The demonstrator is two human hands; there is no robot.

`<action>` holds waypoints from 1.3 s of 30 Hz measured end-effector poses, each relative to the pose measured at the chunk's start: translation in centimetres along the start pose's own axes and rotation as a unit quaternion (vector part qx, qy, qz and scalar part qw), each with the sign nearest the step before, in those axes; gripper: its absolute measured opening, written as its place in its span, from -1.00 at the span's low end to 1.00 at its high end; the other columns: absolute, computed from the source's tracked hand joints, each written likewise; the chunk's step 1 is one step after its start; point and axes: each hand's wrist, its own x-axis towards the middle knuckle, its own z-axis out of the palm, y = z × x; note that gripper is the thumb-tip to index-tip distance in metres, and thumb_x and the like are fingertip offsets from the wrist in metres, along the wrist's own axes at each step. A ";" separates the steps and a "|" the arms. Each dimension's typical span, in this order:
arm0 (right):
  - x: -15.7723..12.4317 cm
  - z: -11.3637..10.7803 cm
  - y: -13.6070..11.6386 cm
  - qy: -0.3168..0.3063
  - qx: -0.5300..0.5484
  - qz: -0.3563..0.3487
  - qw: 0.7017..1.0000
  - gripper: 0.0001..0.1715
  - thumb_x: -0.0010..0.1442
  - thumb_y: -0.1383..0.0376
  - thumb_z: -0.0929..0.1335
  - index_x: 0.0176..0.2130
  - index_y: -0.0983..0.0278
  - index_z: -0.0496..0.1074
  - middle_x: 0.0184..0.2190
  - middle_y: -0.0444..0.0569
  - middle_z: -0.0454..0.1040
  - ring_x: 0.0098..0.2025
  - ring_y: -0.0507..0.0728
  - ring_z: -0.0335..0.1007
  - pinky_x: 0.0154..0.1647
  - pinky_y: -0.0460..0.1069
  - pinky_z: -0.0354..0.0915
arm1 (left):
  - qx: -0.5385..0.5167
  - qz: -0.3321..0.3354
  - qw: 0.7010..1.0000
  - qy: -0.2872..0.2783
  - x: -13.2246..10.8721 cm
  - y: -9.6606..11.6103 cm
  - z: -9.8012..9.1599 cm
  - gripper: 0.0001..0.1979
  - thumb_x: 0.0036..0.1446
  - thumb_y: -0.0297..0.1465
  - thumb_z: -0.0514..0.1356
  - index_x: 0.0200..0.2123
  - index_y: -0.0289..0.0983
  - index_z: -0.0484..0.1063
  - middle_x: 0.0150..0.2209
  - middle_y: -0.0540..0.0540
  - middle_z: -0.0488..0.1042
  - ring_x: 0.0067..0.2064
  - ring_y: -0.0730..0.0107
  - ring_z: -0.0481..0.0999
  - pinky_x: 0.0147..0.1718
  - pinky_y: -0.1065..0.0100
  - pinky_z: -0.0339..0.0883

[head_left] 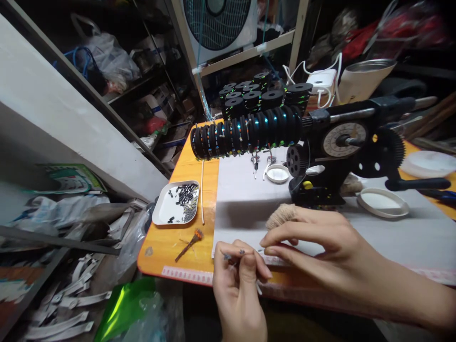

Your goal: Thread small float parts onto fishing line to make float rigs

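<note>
My left hand (242, 285) is closed at the table's front edge, thumb against curled fingers. Small bluish-grey pieces (228, 257) show at its fingertips, too small to name. A short white end sticks out below the fingers. Just to the right, my right hand (320, 242) holds thumb and index finger close together in a pinch; whatever is between them cannot be made out. A wad of tan twine (281, 217) sits behind its fingers. Above both hands stretches a row of black foam spools (245, 133), wound with line and small coloured fittings, on a hand-cranked winding machine (320, 161).
A white tray (160, 209) with small black and grey parts stands on the orange table (153, 251). Nearby lies a brown bundle with an orange tip (188, 244). White lids (383, 203) rest around the machine. More black spools (251, 97) and a fan (217, 23) stand behind.
</note>
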 end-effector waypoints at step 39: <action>-0.2 -0.2 0.7 -0.024 -0.056 -0.051 0.997 -0.83 0.31 0.48 0.37 -0.12 0.29 0.52 -0.31 -0.01 0.48 -0.29 0.01 0.46 -0.30 -0.15 0.40 | 0.039 -0.160 0.985 -0.044 0.6 0.5 -1.4 -0.64 0.22 -0.11 0.33 -0.36 -0.27 0.38 -0.61 0.09 0.43 -0.57 0.62 0.28 -0.54 0.57 0.13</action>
